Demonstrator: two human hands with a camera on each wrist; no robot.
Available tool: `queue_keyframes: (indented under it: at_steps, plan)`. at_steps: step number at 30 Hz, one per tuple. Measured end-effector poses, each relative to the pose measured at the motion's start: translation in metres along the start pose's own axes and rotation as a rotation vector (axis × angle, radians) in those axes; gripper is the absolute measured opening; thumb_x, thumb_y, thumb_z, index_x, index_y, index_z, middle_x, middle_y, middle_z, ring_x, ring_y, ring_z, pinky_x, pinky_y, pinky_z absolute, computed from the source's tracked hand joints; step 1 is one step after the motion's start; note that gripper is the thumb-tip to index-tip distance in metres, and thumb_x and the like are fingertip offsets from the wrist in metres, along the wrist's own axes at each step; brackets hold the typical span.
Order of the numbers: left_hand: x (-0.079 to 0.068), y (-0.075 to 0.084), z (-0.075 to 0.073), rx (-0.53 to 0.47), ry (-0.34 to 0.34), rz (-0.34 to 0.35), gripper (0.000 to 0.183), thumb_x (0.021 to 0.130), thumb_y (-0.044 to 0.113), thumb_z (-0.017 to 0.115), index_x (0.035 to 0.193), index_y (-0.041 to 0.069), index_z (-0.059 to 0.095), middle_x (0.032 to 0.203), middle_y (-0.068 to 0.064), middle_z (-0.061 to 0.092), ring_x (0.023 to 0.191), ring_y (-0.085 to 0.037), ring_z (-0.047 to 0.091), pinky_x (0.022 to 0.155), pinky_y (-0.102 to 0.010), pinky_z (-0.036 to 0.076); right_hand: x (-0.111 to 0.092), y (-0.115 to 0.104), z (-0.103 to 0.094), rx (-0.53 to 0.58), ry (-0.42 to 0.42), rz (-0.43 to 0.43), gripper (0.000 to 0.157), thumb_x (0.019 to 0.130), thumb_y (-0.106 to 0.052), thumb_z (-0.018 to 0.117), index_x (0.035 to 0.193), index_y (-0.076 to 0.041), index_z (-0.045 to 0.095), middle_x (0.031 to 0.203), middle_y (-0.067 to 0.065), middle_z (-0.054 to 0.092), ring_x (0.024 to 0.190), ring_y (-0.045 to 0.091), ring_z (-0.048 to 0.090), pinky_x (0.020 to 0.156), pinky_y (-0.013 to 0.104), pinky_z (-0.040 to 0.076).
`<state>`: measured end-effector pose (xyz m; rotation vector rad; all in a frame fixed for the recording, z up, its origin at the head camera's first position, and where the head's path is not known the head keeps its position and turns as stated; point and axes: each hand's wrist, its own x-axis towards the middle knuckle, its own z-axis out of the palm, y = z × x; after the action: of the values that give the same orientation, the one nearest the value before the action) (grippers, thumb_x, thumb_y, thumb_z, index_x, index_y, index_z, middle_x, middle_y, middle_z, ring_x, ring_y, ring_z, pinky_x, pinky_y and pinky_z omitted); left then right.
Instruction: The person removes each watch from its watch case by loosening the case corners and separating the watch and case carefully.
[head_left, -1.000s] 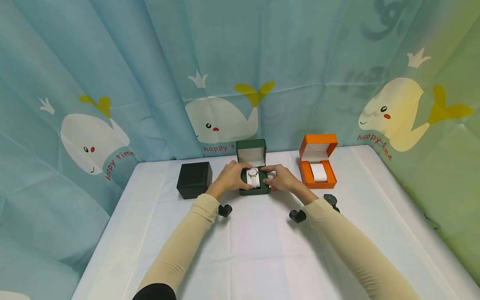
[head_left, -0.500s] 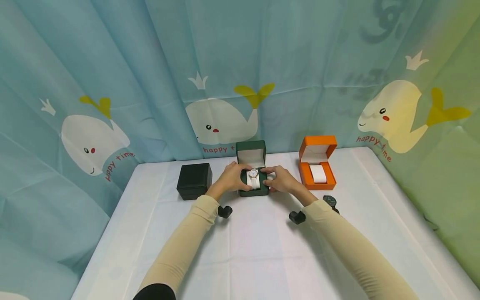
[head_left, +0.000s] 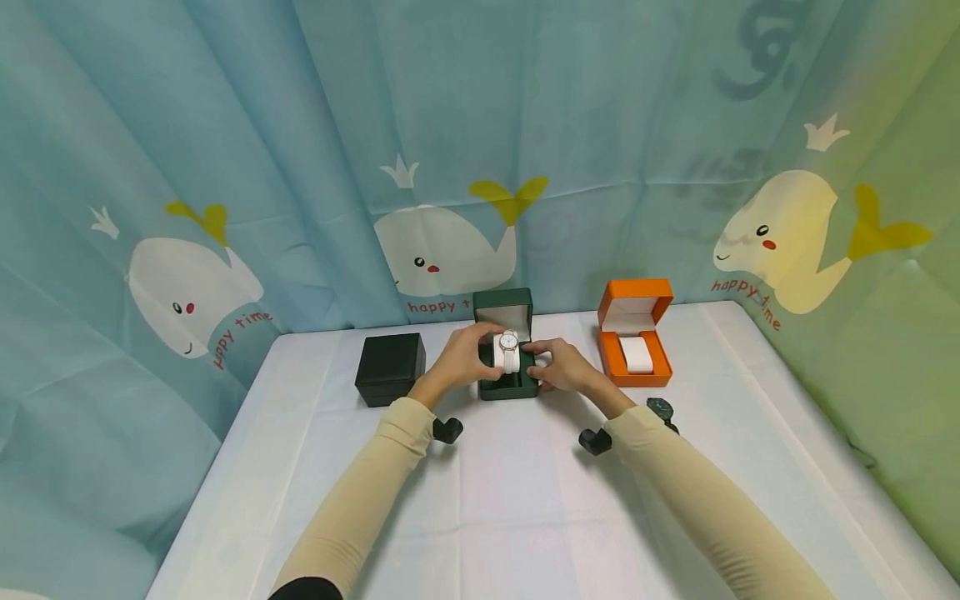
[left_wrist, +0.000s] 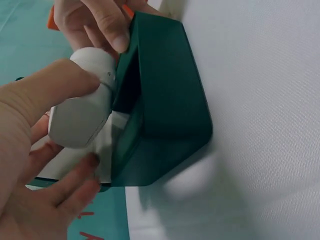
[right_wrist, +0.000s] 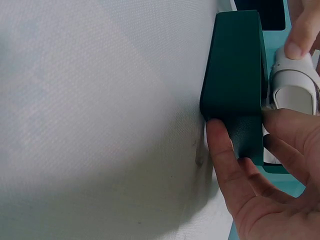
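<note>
White watch: pale strap wrapped round a white cushion (left_wrist: 76, 124), the dial of the watch (head_left: 509, 342) turned up toward the head view.
Place: over the hollow of the green box (head_left: 517, 391), in front of its raised lid; whether the cushion's underside is wholly clear of the box cannot be told.
Left grip: the left hand (head_left: 459, 357) pinches the cushion between thumb and fingers.
Right grip: the right hand (head_left: 567, 367) holds the green box at its right wall, fingers outside.
Key relation: watch and cushion directly right of the left palm, hollow below; strap running lengthwise from lid side toward the person; left hand nearer, right hand just beside.
Left of green box: black box (head_left: 390, 368), lid down.
Right of green box: orange box (head_left: 612, 357), lid up, white pad (head_left: 637, 356) inside.
By right sleeve (head_left: 678, 454): dark watch (head_left: 660, 408), partly hidden.
Bench: white cloth-covered bench (head_left: 517, 517), lightly creased.
Room: blue-green curtain (head_left: 322, 192) behind, printed with whales and "happy time".
</note>
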<state>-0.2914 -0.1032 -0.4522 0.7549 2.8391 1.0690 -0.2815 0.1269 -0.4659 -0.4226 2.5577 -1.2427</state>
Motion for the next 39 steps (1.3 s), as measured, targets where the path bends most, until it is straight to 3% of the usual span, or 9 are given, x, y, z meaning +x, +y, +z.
queue_keyframes:
  at_steps: [7,12,22,39]
  plan:
    - [-0.004,0.002,0.001,-0.158,0.01,0.038,0.068,0.077,0.003,0.086,0.139,0.002,0.058,0.14,-0.014,0.052,0.11,-0.034,0.067,0.085,-0.028,0.058,0.0,0.001,0.0,-0.008,-0.003,0.011,0.051,0.096,-0.008,0.071,0.145,-0.006,0.058,0.141,0.023,0.057,0.059,0.019,0.07,0.064,0.028,0.057]
    - [-0.007,0.002,0.002,-0.237,0.039,0.024,0.067,0.078,0.001,0.086,0.139,0.002,0.058,0.141,-0.014,0.052,0.115,-0.036,0.064,0.083,-0.029,0.059,0.0,0.0,-0.001,-0.007,-0.006,0.012,0.051,0.096,-0.008,0.071,0.146,-0.006,0.058,0.142,0.023,0.056,0.06,0.02,0.07,0.066,0.028,0.056]
    - [-0.011,-0.001,0.005,-0.314,0.069,0.005,0.065,0.077,-0.001,0.086,0.136,0.004,0.058,0.136,-0.013,0.055,0.114,-0.037,0.065,0.083,-0.031,0.06,0.0,-0.001,0.0,-0.007,-0.005,0.005,0.05,0.096,-0.007,0.07,0.145,-0.006,0.058,0.141,0.023,0.056,0.06,0.022,0.07,0.065,0.028,0.056]
    - [-0.014,-0.001,0.005,-0.343,0.068,0.01,0.064,0.078,-0.003,0.085,0.135,0.004,0.058,0.136,-0.014,0.054,0.116,-0.038,0.063,0.083,-0.029,0.059,-0.001,-0.002,0.0,0.005,0.0,0.018,0.049,0.096,-0.007,0.071,0.144,-0.006,0.059,0.141,0.023,0.057,0.06,0.02,0.069,0.064,0.029,0.057]
